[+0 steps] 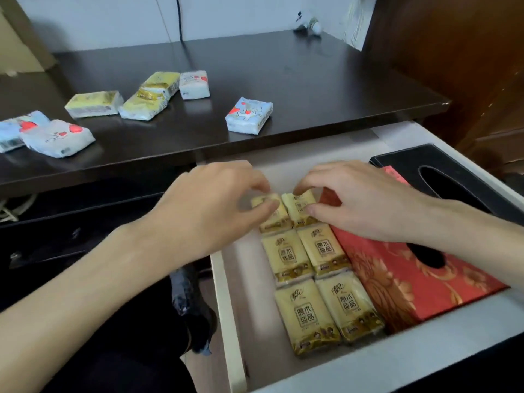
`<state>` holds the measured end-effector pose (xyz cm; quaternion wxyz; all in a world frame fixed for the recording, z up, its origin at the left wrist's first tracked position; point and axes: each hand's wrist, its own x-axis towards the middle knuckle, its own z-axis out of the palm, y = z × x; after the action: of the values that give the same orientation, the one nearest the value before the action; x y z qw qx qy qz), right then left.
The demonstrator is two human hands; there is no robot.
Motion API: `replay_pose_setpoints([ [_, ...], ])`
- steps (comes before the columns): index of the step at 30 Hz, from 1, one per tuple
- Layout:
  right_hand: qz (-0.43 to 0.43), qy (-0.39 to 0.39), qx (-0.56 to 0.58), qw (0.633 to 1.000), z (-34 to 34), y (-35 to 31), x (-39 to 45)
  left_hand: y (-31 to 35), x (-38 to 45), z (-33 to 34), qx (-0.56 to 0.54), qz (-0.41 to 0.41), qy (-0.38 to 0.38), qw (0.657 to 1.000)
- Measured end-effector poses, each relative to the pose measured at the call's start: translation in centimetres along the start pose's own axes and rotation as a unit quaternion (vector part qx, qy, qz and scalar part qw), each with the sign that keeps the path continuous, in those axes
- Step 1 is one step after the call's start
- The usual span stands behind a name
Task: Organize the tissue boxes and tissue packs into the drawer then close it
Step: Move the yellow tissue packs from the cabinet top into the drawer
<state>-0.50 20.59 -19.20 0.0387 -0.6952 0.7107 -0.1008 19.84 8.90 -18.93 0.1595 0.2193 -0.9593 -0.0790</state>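
The white drawer (226,307) stands pulled open below the dark desk. Inside it, several yellow tissue packs (309,282) lie in two neat columns beside a red floral tissue box (397,282), with a black tissue box (442,177) further right. My left hand (215,205) pinches the far-left yellow pack (269,219) of the back row. My right hand (360,199) grips the far-right yellow pack (300,208) next to it. On the desk lie more packs: yellow ones (93,103) (150,95) and white-blue ones with red hearts (249,114) (194,84) (56,137).
The dark desk top (312,80) runs to a wooden cabinet (467,66) on the right. A black cable (179,18) hangs down the wall behind. Dark drawers (56,236) sit under the desk at left. Bare drawer floor shows left of the yellow packs.
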Motion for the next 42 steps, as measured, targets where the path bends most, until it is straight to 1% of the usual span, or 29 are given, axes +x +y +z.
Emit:
replay_pose_setpoints([
  [2, 0.015, 0.04, 0.078, 0.996, -0.5, -0.4, 2.2, -1.7, 0.7, -2.3, -0.029, -0.051, 0.045, 0.997],
  [5, 0.016, 0.097, 0.183, 0.978, -1.4, -2.0, 6.4, -5.0, 1.3, -5.2, -0.047, -0.118, 0.107, 0.986],
  [7, 0.003, 0.127, 0.217, 0.968, -2.2, -3.5, 9.5, -7.7, 1.5, -6.4, -0.029, -0.147, 0.135, 0.979],
  [10, -0.001, 0.144, 0.234, 0.962, -2.9, -5.3, 14.3, -12.0, 2.0, -6.9, -0.008, -0.209, 0.153, 0.966],
  [12, 0.008, 0.148, 0.236, 0.96, -3.0, -6.1, 17.4, -14.4, 3.0, -6.5, 0.007, -0.248, 0.152, 0.957],
  [15, 0.02, 0.141, 0.217, 0.966, -2.9, -6.6, 21.8, -16.2, 5.0, -5.6, 0.018, -0.28, 0.122, 0.952],
  [17, 0.035, 0.124, 0.202, 0.971, -2.8, -6.6, 24.5, -16.9, 5.6, -4.9, 0.038, -0.282, 0.092, 0.954],
  [20, 0.049, 0.092, 0.193, 0.976, -2.4, -6.6, 28.2, -17.5, 5.6, -3.9, 0.089, -0.251, 0.072, 0.961],
  [22, 0.052, 0.08, 0.191, 0.977, -2.0, -6.8, 30.4, -17.6, 5.7, -3.8, 0.101, -0.226, 0.078, 0.966],
  [24, 0.049, 0.067, 0.175, 0.981, -1.6, -7.0, 32.5, -17.5, 5.8, -4.3, 0.086, -0.227, 0.095, 0.965],
  [28, 0.049, 0.016, 0.136, 0.989, -0.8, -7.4, 35.7, -19.2, 5.2, -6.7, 0.025, -0.272, 0.153, 0.95],
  [30, 0.056, -0.015, 0.121, 0.991, -0.3, -7.5, 36.9, -21.1, 5.0, -8.1, 0.032, -0.311, 0.175, 0.934],
  [31, 0.058, -0.026, 0.121, 0.991, -0.1, -7.5, 37.4, -22.0, 5.1, -8.5, 0.043, -0.333, 0.172, 0.926],
  [33, 0.058, -0.035, 0.129, 0.989, 0.1, -7.5, 38.0, -23.7, 5.5, -8.8, 0.063, -0.378, 0.13, 0.915],
  [36, 0.051, -0.045, 0.12, 0.991, 0.0, -7.5, 38.3, -24.9, 6.4, -8.3, 0.032, -0.423, 0.043, 0.904],
  [38, 0.043, -0.036, 0.104, 0.993, -0.1, -7.4, 38.1, -25.1, 6.9, -7.8, 0.025, -0.426, 0.023, 0.904],
  [39, 0.037, -0.019, 0.102, 0.994, -0.2, -7.4, 37.9, -25.1, 7.1, -7.6, 0.031, -0.424, 0.03, 0.904],
  [42, 0.017, 0.066, 0.129, 0.989, -0.8, -7.4, 36.8, -25.2, 7.1, -7.3, 0.037, -0.424, 0.071, 0.902],
])
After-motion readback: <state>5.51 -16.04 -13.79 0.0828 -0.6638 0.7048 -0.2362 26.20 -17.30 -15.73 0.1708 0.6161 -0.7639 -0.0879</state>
